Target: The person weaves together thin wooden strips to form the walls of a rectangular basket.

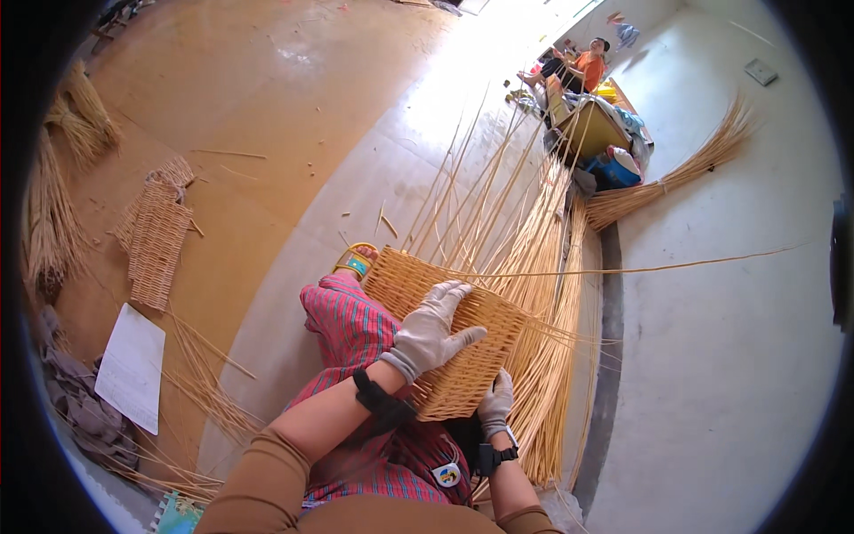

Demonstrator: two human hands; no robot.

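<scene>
A rectangular panel of woven wicker (492, 349) rests tilted across my lap, with long loose canes standing out from its far edge. My left hand (431, 331), in a pale glove, lies on the panel's upper face with its fingers stretched out and the thumb apart. At the near right edge, my gloved right hand (496, 405) holds the panel; its fingers are partly hidden behind it. One long cane (623, 271) sticks out to the right from the far edge.
Bundles of canes (543, 374) lie along the wall on my right. Another woven piece (158, 254) and a white sheet (132, 367) are on the floor at left. Farther off, a person in orange (589, 69) sits beyond a box (587, 132) and a blue bucket (614, 167).
</scene>
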